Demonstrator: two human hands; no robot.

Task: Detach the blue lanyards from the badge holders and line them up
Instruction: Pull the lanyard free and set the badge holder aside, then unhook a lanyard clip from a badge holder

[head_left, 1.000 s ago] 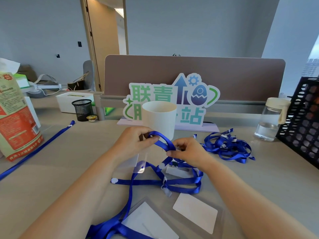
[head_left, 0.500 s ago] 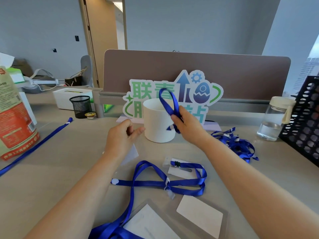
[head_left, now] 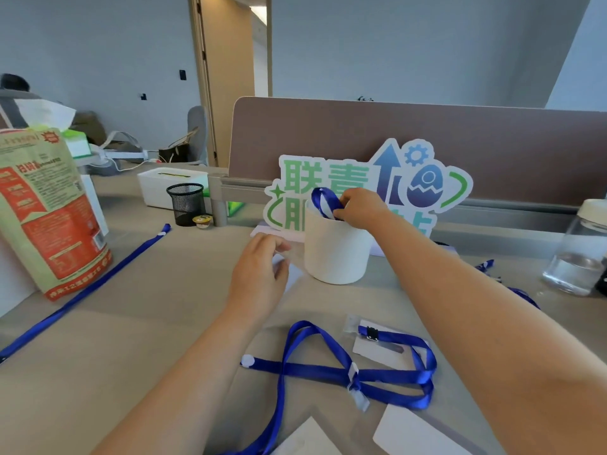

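Desk sign (head_left: 328,174) reading 联青, bag (head_left: 52,218) print too blurred

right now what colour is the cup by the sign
The cup is plain white, seen best in the head view.
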